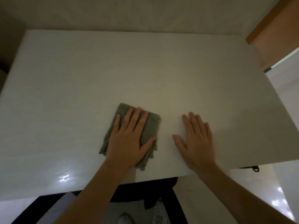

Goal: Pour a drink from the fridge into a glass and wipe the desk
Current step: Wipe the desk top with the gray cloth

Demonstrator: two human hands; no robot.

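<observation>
The left hand (127, 139) is pressing flat, fingers straight, on a folded fuzzy grey cloth (150, 126) near the glossy white desk's (80, 75) front edge. The right hand (197, 141) is resting open on the bare surface beside it, gripping nothing.

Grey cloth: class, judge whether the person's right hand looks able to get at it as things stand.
Probably yes. The right hand lies flat on the white desk just beside the grey cloth, with bare desk between them. Only the left hand, pressing flat on the cloth, covers much of it.
</observation>
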